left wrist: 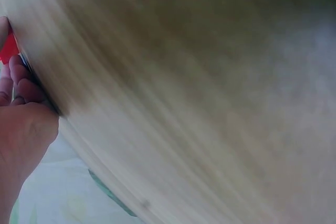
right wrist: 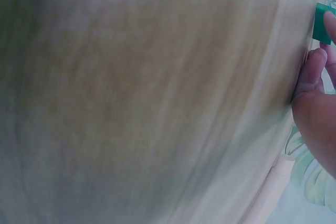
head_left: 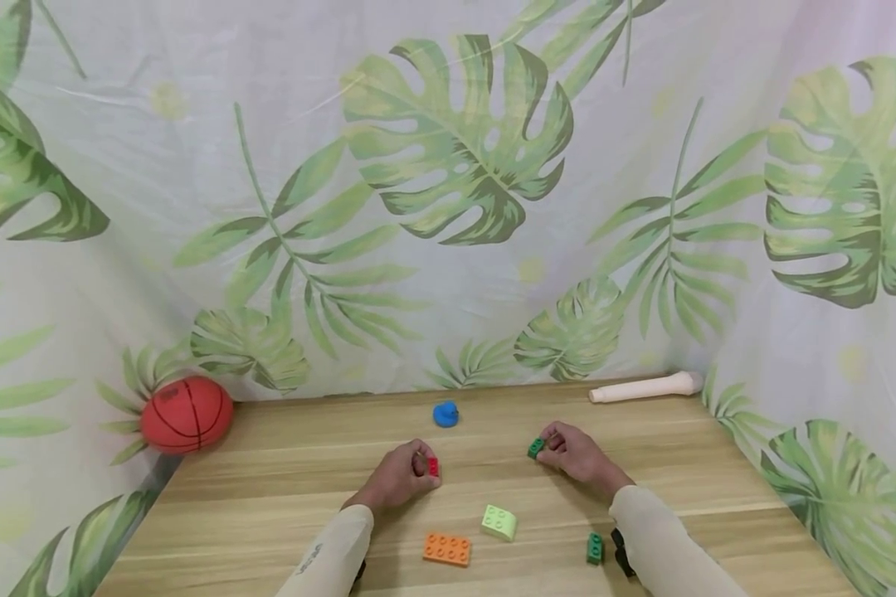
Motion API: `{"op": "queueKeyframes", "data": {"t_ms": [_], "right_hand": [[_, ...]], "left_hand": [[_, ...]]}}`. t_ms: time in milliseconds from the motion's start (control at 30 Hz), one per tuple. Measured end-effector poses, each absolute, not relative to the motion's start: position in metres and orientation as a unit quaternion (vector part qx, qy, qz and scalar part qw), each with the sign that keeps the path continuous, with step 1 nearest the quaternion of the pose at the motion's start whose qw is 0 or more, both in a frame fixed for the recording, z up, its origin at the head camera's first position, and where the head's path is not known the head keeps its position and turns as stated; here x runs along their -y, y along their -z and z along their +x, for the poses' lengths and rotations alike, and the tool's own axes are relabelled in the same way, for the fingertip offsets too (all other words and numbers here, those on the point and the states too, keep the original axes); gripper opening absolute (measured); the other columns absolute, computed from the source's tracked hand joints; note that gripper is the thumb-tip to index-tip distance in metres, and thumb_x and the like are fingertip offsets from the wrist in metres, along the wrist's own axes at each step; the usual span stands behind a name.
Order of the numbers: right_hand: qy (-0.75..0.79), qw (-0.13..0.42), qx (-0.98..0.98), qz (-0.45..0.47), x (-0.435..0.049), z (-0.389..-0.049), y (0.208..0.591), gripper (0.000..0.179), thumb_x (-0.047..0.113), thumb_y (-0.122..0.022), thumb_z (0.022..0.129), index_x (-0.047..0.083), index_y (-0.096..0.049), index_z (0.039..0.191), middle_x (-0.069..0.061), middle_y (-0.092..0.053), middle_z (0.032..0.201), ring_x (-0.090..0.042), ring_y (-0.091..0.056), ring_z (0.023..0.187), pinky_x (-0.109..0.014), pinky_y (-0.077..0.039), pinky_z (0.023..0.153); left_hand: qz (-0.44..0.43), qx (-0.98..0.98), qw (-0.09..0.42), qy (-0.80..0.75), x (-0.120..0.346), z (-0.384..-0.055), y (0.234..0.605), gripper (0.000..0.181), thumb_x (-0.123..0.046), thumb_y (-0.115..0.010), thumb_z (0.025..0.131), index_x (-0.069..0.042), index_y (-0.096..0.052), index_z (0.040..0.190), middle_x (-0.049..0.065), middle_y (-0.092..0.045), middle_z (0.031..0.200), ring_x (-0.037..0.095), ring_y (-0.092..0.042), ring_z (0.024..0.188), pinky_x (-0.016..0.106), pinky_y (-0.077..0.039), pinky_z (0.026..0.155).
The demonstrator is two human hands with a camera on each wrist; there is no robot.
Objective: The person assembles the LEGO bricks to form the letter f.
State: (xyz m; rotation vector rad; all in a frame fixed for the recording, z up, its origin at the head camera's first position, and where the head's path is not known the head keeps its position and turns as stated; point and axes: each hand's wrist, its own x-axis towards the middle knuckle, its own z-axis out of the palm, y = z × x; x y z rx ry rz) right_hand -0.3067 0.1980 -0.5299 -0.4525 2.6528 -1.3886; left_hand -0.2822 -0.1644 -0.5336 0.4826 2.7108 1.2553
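Note:
My left hand [head_left: 401, 476] pinches a small red toy brick [head_left: 434, 467] between thumb and fingers, low over the wooden table. The red brick [left wrist: 9, 49] also shows at the left edge of the left wrist view. To the right, my right hand [head_left: 577, 453] pinches a small dark green brick [head_left: 536, 448] by its side; in the right wrist view the green brick [right wrist: 323, 23] sits at the fingertips. Between and nearer than the hands lie a light green sloped brick [head_left: 499, 522] and an orange brick [head_left: 447, 549]. Another dark green brick [head_left: 595, 548] lies beside the right forearm.
A blue toy duck [head_left: 445, 414] sits farther back on the table [head_left: 306, 448]. At the back right lies a pale microphone-shaped object [head_left: 645, 387]. A red ball [head_left: 187, 414] rests at the left back corner. Leaf-patterned cloth [head_left: 463, 274] hangs behind the table.

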Motion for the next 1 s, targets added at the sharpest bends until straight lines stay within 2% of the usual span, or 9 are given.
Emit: {"op": "queueKeyframes", "data": {"t_ms": [100, 300, 633, 867, 1000], "right_hand": [[0.465, 0.064, -0.872, -0.138, -0.196, -0.306, 0.530, 0.031, 0.011, -0.080, 0.096, -0.004, -0.061, 0.116, -0.016, -0.065, 0.104, -0.020, -0.057, 0.091, -0.025, -0.048, 0.076], [0.451, 0.068, -0.883, -0.109, -0.188, -0.307, 0.530, 0.038, 0.023, -0.082, 0.096, -0.001, -0.059, 0.115, -0.012, -0.064, 0.103, -0.020, -0.058, 0.089, -0.031, -0.049, 0.080], [0.414, 0.031, -0.904, -0.102, -0.183, -0.308, 0.531, 0.024, 0.019, -0.080, 0.098, 0.004, -0.064, 0.107, -0.008, -0.066, 0.099, -0.017, -0.058, 0.090, -0.030, -0.049, 0.082], [0.404, 0.018, -0.908, -0.110, -0.183, -0.307, 0.531, 0.029, 0.010, -0.086, 0.090, 0.003, -0.064, 0.106, -0.007, -0.063, 0.096, -0.015, -0.056, 0.085, -0.027, -0.048, 0.078], [0.402, 0.016, -0.909, -0.113, -0.180, -0.304, 0.531, 0.028, 0.008, -0.086, 0.089, 0.002, -0.063, 0.105, -0.007, -0.063, 0.094, -0.015, -0.056, 0.084, -0.027, -0.048, 0.077]], "left_hand": [[0.158, -0.894, 0.057, -0.416, 0.164, -0.281, 0.534, 0.031, -0.009, -0.086, 0.091, -0.004, -0.062, 0.110, 0.004, -0.062, 0.087, 0.015, -0.054, 0.078, 0.023, -0.044, 0.068], [0.155, -0.893, 0.061, -0.419, 0.165, -0.281, 0.533, 0.032, -0.008, -0.087, 0.090, -0.003, -0.062, 0.110, 0.004, -0.063, 0.087, 0.015, -0.054, 0.079, 0.024, -0.045, 0.069], [0.148, -0.886, 0.062, -0.434, 0.166, -0.280, 0.534, 0.031, -0.009, -0.086, 0.090, -0.004, -0.063, 0.111, 0.004, -0.061, 0.088, 0.014, -0.053, 0.078, 0.023, -0.044, 0.069], [0.151, -0.889, 0.054, -0.428, 0.165, -0.280, 0.534, 0.031, -0.008, -0.086, 0.090, -0.003, -0.063, 0.110, 0.005, -0.062, 0.088, 0.015, -0.053, 0.079, 0.023, -0.043, 0.069], [0.154, -0.888, 0.052, -0.430, 0.166, -0.279, 0.535, 0.031, -0.008, -0.087, 0.090, -0.002, -0.064, 0.109, 0.006, -0.061, 0.087, 0.015, -0.053, 0.079, 0.023, -0.043, 0.069]]}}
